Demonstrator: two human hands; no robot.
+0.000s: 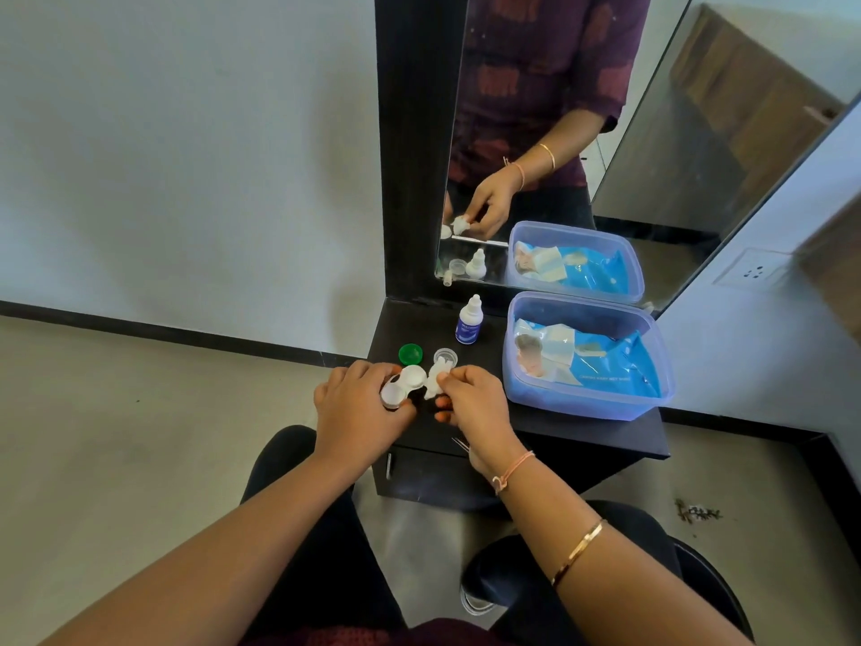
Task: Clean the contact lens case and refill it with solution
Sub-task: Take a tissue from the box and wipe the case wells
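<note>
My left hand [358, 412] grips a white contact lens case [404, 383] just above the front of a small black table [605, 440]. Both wells of the case face up without lids. My right hand [470, 403] pinches a crumpled white wipe [435, 377] right beside the case's right well, touching or nearly touching it. A green lid [410, 353] and a clear lid [445, 356] lie on the table just behind the case. Further back stands a small white solution bottle [469, 320] with a blue label, cap on.
A translucent blue plastic tub [591, 403] holding a blue pack of wipes fills the right of the table. A mirror [652, 132] in a black frame rises behind it and reflects the hands. A wall socket [755, 272] sits at the right. My knees are below the table.
</note>
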